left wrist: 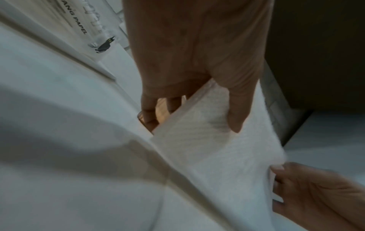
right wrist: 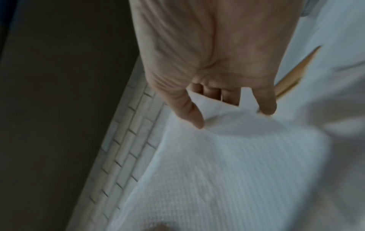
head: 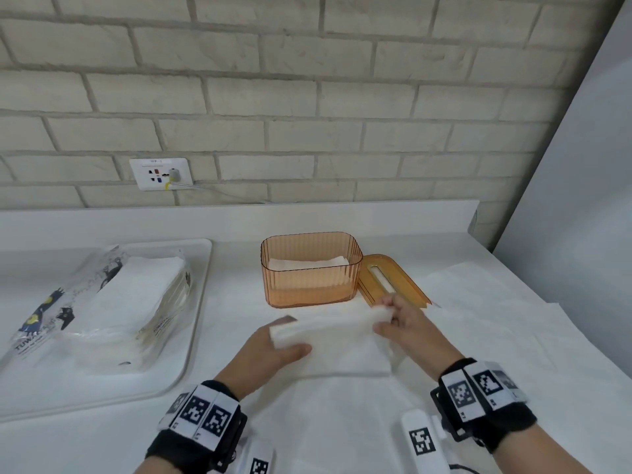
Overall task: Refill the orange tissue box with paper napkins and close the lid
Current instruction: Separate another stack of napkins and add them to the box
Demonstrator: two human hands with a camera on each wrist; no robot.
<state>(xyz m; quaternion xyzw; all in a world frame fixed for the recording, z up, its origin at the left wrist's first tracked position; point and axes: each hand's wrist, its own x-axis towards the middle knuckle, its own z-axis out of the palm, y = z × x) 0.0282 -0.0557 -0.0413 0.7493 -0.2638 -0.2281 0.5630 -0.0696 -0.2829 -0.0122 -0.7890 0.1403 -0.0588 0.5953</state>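
Our hands: we hold one stack of napkins (head: 328,331) between them, just above the white counter (head: 513,336) and directly in front of us.
Left hand (head: 270,350): it grips the stack's left end, thumb lying on top and fingers tucked beneath; the left wrist view shows the same hold.
Right hand (head: 400,325): it pinches the stack's right end, thumb toward us and fingers on the far side.
Stack's long axis: it runs left to right, with the right end lifted a little higher than the left.
Orange tissue box (head: 311,271): it stands open just beyond the stack, straight ahead of our hands, its long side also running left to right, so we judge the stack is already lined up with the opening.
Inside the box: a low layer of napkins already lies on the bottom; we judge there is room above it.
Lid (head: 393,280): it lies flat on the counter, touching the box's right side, nearer our right hand than our left.
Spare supply: an open printed pack of napkins (head: 113,302) rests in a white tray (head: 201,268) well to our left.
Count: two hands, one box, one lid, one held stack, one pack, one tray.
Coming move, as we judge it: lift the stack forward and lower it level into the box.
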